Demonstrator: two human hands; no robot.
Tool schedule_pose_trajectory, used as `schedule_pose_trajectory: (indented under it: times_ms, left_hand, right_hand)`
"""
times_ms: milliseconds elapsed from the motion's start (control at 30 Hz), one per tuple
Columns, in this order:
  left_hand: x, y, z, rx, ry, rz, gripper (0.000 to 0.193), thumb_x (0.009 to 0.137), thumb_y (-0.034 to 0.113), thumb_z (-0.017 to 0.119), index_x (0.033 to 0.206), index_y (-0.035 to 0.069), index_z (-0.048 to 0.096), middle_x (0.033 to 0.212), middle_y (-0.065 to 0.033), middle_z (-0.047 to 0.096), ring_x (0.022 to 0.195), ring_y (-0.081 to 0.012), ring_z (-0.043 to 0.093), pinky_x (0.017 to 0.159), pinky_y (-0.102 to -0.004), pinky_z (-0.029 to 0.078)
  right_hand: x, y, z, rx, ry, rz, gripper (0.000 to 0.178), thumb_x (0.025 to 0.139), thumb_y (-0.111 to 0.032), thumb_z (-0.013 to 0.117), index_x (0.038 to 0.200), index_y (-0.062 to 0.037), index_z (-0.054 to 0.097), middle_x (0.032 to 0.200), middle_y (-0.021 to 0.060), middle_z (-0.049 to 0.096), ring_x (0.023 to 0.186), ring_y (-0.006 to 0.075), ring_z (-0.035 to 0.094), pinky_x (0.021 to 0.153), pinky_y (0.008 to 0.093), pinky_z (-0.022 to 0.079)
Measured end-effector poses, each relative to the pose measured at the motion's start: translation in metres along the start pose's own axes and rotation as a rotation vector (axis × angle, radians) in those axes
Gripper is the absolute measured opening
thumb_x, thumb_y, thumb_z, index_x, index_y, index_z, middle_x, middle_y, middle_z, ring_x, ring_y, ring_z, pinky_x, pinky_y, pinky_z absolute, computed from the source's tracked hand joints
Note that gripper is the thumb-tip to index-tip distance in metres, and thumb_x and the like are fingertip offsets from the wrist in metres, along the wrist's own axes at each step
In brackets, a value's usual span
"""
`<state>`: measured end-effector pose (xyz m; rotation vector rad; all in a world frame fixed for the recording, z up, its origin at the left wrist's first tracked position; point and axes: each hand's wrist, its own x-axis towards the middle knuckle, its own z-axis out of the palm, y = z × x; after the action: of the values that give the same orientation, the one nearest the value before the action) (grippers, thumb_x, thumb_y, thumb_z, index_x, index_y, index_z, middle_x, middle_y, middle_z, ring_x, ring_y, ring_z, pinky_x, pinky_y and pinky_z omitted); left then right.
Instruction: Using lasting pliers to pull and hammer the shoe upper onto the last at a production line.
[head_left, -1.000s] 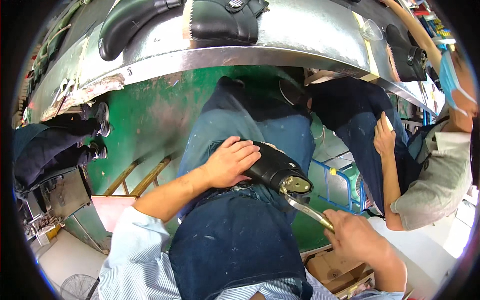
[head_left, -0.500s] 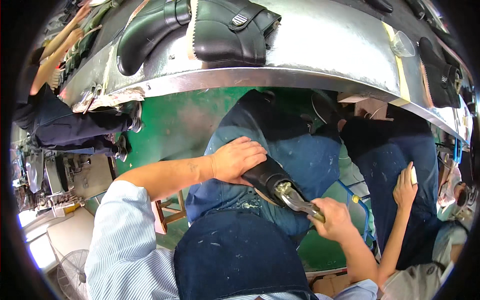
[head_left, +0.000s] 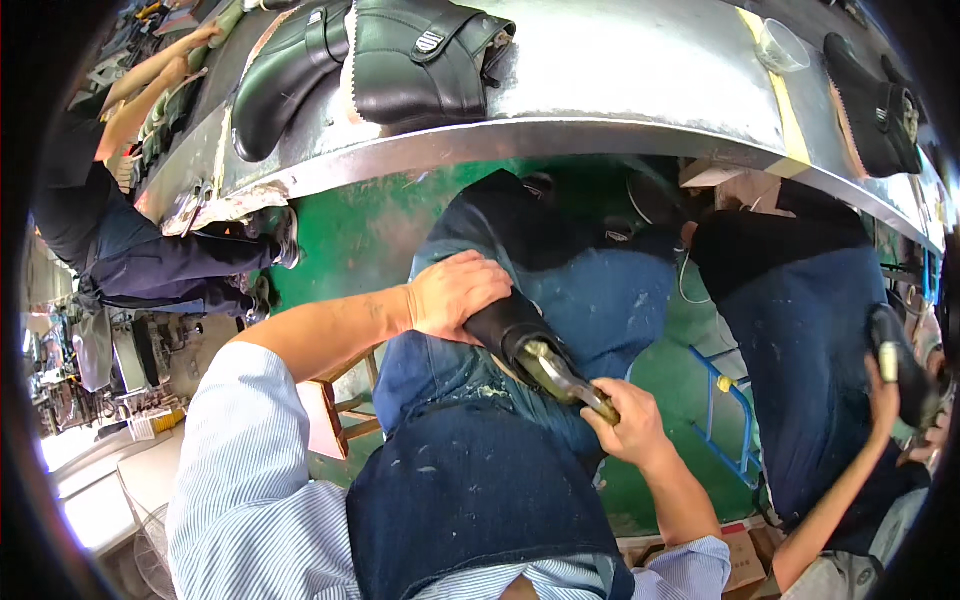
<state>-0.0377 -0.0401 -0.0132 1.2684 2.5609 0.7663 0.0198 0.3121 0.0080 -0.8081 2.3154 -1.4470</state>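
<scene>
A black leather boot (head_left: 512, 326) lies tilted across my thigh, its opening toward my right hand. My left hand (head_left: 460, 296) is closed over the far end of the boot, pressing it against my leg. Low on the right, my right hand (head_left: 628, 422) grips the handle end of a shiny curved metal hand tool (head_left: 568, 383), whose exact kind I cannot make out. The tool's other end reaches into the boot's opening, where something pale yellow-green shows. A dark blue apron (head_left: 480, 500) covers my lap.
Two black boots (head_left: 420, 65) stand on the metal-topped bench (head_left: 620, 85) ahead, with a clear plastic cup (head_left: 782, 48) farther right. A co-worker's hand (head_left: 884, 395) at the right holds a dark shoe. A blue metal frame (head_left: 735, 425) and a wooden stool (head_left: 330, 415) flank me.
Both my hands, the boot and the tool have shifted slightly left in view, the tool still in the opening. The co-worker at the right now has a dark shoe in hand.
</scene>
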Motion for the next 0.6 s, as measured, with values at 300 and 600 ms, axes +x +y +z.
schedule_pose_trajectory:
  times_ms: [300, 600]
  left_hand:
    - [0.006, 0.037, -0.018, -0.036, 0.027, -0.082, 0.074, 0.06, 0.037, 0.086, 0.117, 0.007, 0.051, 0.115, -0.0111, 0.059, 0.109, -0.0308, 0.058, 0.094, -0.0439, 0.041]
    - [-0.002, 0.043, -0.041, 0.104, -0.068, -0.018, 0.069, 0.062, 0.037, 0.084, 0.116, 0.006, 0.053, 0.109, -0.0098, 0.061, 0.104, -0.0295, 0.059, 0.088, -0.0422, 0.043]
  right_hand:
    - [0.009, -0.088, -0.076, 0.127, -0.382, 0.467, 0.029, 0.091, -0.013, 0.062, 0.115, 0.0026, 0.058, 0.096, 0.0181, 0.066, 0.086, 0.0341, 0.065, 0.079, 0.0398, 0.051]
    - [-0.012, -0.115, -0.059, 0.288, -0.504, 0.712, 0.024, 0.094, -0.013, 0.06, 0.113, 0.0004, 0.059, 0.088, 0.0107, 0.065, 0.076, 0.0176, 0.062, 0.073, 0.0341, 0.051]
